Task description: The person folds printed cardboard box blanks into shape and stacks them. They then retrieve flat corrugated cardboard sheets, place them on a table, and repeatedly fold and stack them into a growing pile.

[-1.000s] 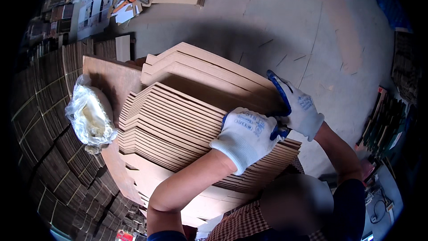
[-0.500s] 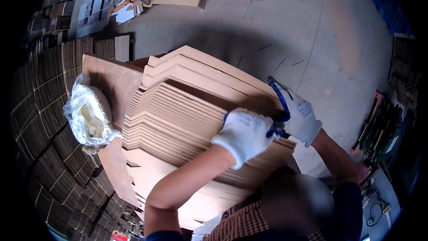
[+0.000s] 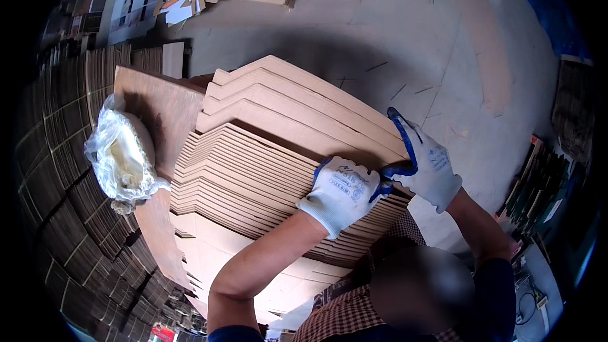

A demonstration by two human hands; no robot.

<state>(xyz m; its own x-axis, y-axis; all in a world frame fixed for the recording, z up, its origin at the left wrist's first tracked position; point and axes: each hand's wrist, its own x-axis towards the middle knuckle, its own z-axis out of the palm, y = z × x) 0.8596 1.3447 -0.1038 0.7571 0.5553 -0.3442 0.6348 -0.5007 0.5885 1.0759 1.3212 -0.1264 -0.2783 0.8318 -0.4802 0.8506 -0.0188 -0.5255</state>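
A fanned stack of brown cardboard sheets (image 3: 253, 171) with angled ends lies in front of me, its edges stepped like stairs. Beyond a dark gap, several more sheets (image 3: 297, 104) lean away in a looser group. White gloves with blue palms cover both hands. My left hand (image 3: 342, 193) is closed over the sheet edges by the gap, its fingertips partly hidden. At the right end of the far group, my right hand (image 3: 427, 161) grips sheets between its thumb and fingers, close to the left thumb.
At the left, a plastic-wrapped tub of pale paste (image 3: 130, 158) sits on a worn wooden board (image 3: 158, 111). Bundled cardboard stacks (image 3: 69, 177) fill the left side. Thin scraps (image 3: 377, 66) lie on the concrete floor, and more stacked pieces (image 3: 538, 183) stand at right.
The far group shows one more stepped sheet edge and reaches a little farther out. My left hand has shifted slightly left, while my right hand has stayed near the same corner.
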